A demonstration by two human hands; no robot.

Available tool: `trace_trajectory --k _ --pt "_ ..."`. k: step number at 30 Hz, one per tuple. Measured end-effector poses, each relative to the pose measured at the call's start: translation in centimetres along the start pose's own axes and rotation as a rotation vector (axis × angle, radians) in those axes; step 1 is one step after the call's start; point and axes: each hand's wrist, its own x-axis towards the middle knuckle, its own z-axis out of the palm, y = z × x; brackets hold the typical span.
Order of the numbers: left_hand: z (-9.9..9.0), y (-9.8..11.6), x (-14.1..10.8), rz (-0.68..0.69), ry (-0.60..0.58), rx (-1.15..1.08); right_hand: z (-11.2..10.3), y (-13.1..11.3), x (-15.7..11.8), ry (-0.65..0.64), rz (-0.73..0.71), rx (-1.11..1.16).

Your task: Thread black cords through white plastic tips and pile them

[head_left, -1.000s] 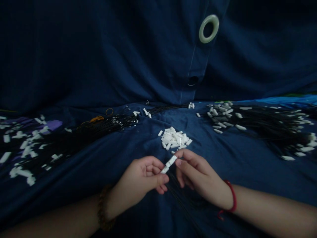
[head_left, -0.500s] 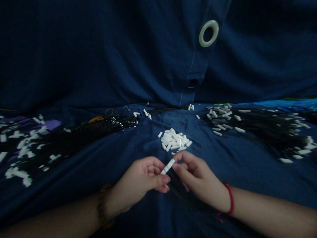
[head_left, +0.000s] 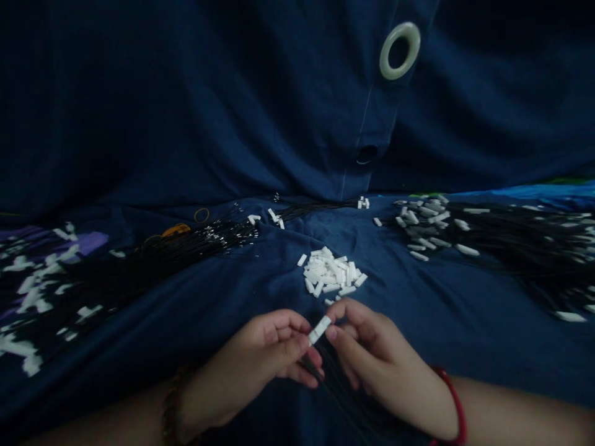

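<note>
A small white plastic connector housing point(head_left: 320, 330) sits tilted between my two hands. My left hand point(head_left: 269, 348) is closed, with thumb and fingers at its lower left end. At its upper right end, the thumb and index finger of my right hand point(head_left: 372, 347) pinch it. Thin black wires point(head_left: 332, 371) run down beneath the hands; how they join the housing is hidden by my fingers. Just beyond my fingertips lies a pile of loose white connector housings point(head_left: 330, 271).
Dark blue cloth point(head_left: 223, 291) covers the surface and hangs behind. On the left lies a bundle of black wires point(head_left: 125, 266) with white connectors; another wire bundle point(head_left: 502, 235) lies on the right. A yellow rubber band point(head_left: 201, 215) and purple material point(head_left: 93, 243) are at the left.
The view has shifted slightly, so hands and pile appear a little lower. My left thumb has moved up along the housing's lower end. Both hands keep hold of it.
</note>
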Motion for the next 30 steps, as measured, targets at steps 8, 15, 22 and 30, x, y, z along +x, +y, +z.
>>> trace_trajectory --k 8,15,22,30 --pt "-0.5 0.3 0.4 -0.066 -0.018 -0.074 0.2 0.0 0.4 -0.004 0.015 0.020" --pt "-0.5 0.2 0.3 -0.004 0.085 0.137 0.3 0.1 0.0 0.006 -0.013 -0.138" --pt "-0.5 0.3 0.3 -0.031 0.042 0.121 0.5 0.0 0.0 -0.011 -0.031 -0.187" --pt "-0.7 0.2 -0.1 0.002 0.154 0.125 -1.3 -0.6 -0.1 -0.083 -0.133 -0.262"
